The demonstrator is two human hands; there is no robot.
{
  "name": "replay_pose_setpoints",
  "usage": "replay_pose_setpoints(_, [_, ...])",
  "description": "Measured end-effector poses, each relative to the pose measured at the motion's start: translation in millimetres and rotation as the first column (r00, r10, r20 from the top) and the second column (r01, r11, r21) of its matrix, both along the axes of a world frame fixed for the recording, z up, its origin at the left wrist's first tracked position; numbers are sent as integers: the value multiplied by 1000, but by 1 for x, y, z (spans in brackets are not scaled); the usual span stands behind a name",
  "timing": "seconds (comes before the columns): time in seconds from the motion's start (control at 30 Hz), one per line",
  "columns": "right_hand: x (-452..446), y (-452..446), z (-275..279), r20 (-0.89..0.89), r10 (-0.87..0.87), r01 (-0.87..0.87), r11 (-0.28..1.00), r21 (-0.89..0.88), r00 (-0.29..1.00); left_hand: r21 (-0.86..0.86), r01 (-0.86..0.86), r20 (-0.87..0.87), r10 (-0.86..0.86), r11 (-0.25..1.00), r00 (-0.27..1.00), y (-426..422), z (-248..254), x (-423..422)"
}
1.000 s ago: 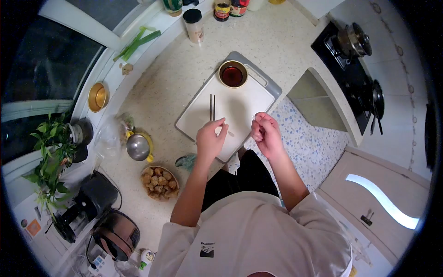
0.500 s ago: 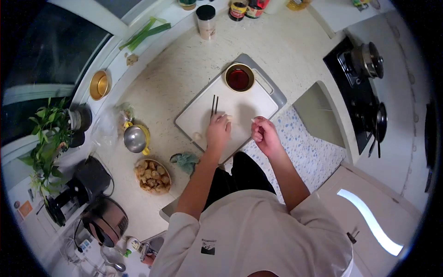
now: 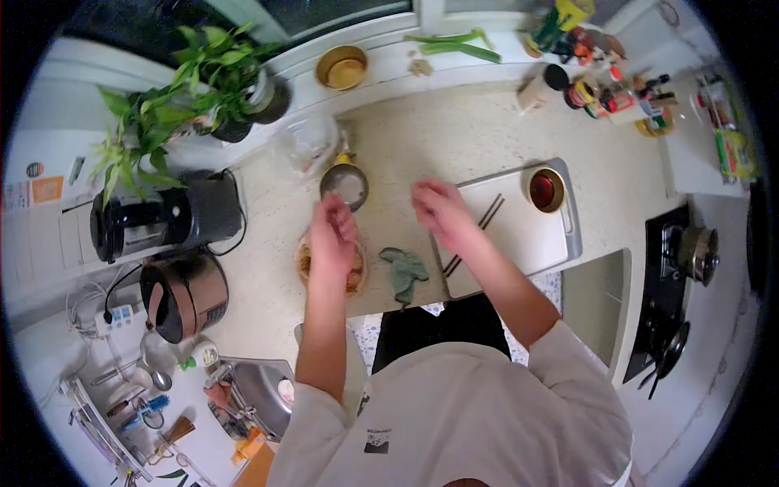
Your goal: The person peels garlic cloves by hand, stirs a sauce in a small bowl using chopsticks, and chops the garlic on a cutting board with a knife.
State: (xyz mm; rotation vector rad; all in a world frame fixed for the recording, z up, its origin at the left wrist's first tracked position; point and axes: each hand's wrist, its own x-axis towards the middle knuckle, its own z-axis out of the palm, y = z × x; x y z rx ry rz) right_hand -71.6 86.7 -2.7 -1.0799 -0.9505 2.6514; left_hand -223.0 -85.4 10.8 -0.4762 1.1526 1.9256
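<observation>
My left hand [image 3: 333, 234] hangs over the bowl of brown chunks [image 3: 305, 261], just below a metal bowl with yellow parts [image 3: 346, 187]. It hides much of the chunks, and its fingers are smeared by motion. My right hand [image 3: 441, 213] is raised at the left edge of the cutting board [image 3: 519, 243]; its fingers are blurred too, and I cannot make out anything in them. Two dark chopsticks [image 3: 477, 234] lie on the board. A bowl of dark red liquid [image 3: 545, 190] stands at its far right corner. Between my forearms lies a green cloth [image 3: 403, 273].
A clear plastic bag [image 3: 307, 144] sits behind the metal bowl. Plants [image 3: 219, 85], a gold bowl [image 3: 342, 67] and green onion [image 3: 458, 49] line the windowsill. The rice cooker [image 3: 185, 296] and sink [image 3: 260, 398] are left; the stove [image 3: 657, 300] is right.
The view has swung left, so the board now appears further right. Both my hands have moved left, away from the middle of the board, my left one reaching over the bowl of chunks.
</observation>
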Motion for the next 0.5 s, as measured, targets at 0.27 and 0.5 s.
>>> replay_pose_setpoints(0.27, [-232, -23, 9, 290, 300, -320, 55, 946, 909, -239, 47, -499, -164, 970, 851, 11, -8, -153])
replay_pose_setpoints(0.5, [-264, -23, -21, 460, 345, -248, -510, 823, 818, -281, 164, -519, -294, 945, 803, 0, -21, -185])
